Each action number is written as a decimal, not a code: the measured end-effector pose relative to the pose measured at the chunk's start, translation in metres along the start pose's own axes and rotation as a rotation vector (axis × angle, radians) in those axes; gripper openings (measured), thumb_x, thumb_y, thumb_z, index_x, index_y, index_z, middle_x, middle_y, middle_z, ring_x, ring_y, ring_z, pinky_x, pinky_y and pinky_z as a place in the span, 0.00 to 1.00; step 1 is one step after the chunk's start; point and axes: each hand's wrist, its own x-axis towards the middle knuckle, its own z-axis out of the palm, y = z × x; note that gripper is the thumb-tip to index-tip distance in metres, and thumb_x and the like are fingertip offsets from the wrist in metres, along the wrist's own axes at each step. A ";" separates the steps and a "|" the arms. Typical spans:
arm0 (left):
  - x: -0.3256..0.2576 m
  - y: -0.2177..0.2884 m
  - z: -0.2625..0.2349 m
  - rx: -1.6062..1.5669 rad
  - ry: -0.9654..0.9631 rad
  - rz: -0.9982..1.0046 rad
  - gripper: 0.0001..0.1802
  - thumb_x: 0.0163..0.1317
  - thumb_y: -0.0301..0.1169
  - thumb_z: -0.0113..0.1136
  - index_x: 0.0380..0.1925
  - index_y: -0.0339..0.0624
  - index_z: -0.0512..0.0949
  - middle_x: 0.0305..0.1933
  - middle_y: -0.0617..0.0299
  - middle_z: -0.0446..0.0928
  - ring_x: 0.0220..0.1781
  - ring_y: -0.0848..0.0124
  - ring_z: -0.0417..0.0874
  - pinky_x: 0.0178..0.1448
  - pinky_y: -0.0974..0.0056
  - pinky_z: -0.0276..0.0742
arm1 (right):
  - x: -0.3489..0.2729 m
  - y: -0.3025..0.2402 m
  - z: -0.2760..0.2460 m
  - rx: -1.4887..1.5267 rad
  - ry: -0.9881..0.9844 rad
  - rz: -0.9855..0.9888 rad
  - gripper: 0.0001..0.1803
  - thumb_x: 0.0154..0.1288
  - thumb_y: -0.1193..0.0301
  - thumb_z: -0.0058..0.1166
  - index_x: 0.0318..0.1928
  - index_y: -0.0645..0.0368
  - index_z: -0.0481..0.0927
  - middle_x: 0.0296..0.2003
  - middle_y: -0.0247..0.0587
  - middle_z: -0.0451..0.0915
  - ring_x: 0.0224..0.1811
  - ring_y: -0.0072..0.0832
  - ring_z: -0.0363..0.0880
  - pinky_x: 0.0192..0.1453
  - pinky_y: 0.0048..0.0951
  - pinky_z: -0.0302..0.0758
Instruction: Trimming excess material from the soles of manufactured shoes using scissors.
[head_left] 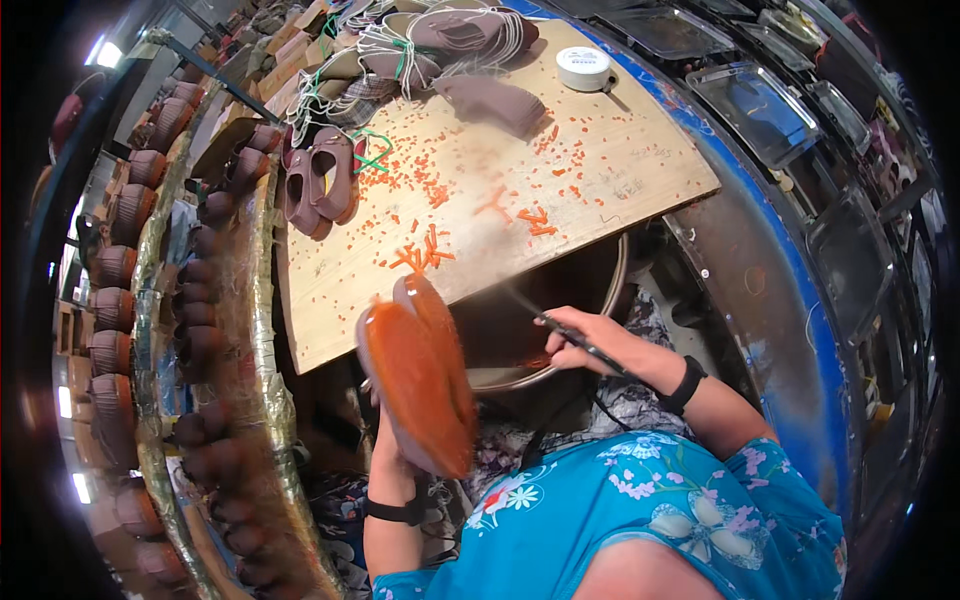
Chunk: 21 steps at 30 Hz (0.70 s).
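A pair of brownish-mauve shoes with glossy orange-brown soles is raised in front of the board's near edge. My left hand is closed on them from behind; the shoes hide most of its fingers. To the right, my right hand grips a slim dark-handled tool. Its thin end points up and left toward the shoes, apart from them, and is too blurred for me to name its kind. Orange trimmings lie in small heaps and scraps on the pale wooden board.
Another pair of shoes stands at the board's left edge. Shoes bundled with white and green cords crowd the far side, near a round white container. Shoe racks line the left; metal trays stand right. A round rim shows below the board.
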 end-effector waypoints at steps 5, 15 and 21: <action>-0.015 0.001 0.010 0.007 -0.011 -0.075 0.22 0.68 0.40 0.37 0.54 0.37 0.66 0.47 0.54 0.75 0.43 0.66 0.79 0.46 0.65 0.77 | 0.006 -0.038 0.027 -0.629 0.107 -0.175 0.33 0.46 0.56 0.63 0.51 0.57 0.70 0.37 0.44 0.76 0.37 0.37 0.76 0.43 0.32 0.73; -0.031 -0.013 0.005 -0.006 -0.061 -0.136 0.23 0.68 0.42 0.35 0.54 0.37 0.66 0.48 0.53 0.74 0.43 0.65 0.79 0.44 0.65 0.78 | 0.008 -0.016 0.044 -0.609 0.152 -0.118 0.29 0.47 0.61 0.64 0.49 0.60 0.72 0.26 0.41 0.78 0.29 0.36 0.78 0.36 0.29 0.74; -0.026 -0.010 -0.001 0.245 -0.135 -0.045 0.19 0.67 0.36 0.35 0.45 0.35 0.73 0.39 0.57 0.78 0.35 0.70 0.80 0.39 0.68 0.77 | -0.011 -0.021 0.041 -0.352 0.006 -0.105 0.30 0.48 0.63 0.64 0.51 0.62 0.70 0.37 0.45 0.78 0.39 0.32 0.78 0.44 0.28 0.72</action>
